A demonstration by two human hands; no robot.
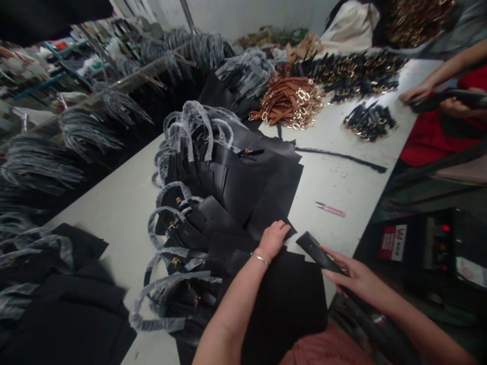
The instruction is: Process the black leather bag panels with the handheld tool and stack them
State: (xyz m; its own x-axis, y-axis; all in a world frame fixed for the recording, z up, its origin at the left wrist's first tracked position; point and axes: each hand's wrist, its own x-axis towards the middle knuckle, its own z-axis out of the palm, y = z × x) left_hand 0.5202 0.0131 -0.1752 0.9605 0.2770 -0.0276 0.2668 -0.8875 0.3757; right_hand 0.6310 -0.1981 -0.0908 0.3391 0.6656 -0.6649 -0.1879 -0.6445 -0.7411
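Observation:
My left hand [273, 240], with a silver bracelet at the wrist, is closed at the edge of a black leather bag panel [292, 294]. Its fingers are bent and pressed together, and their undersides are hidden. To the right, my right hand [352, 279] grips a long black piece [317, 249] with a flat end, raised beside the panels; I cannot make out exactly what it is. Overlapping black panels with plastic-wrapped handles [162, 304] and gold fittings spread leftward from my hands. Thread snips [331, 209] with pink handles lie on the white table [319, 177].
Brown straps [285, 104] with gold rings and black straps [369, 120] with gold clasps are heaped toward the back. Another person's hand [416, 94] is at the right. Wrapped handles [36, 162] hang at the left. A black machine [414, 253] stands below the table's right edge.

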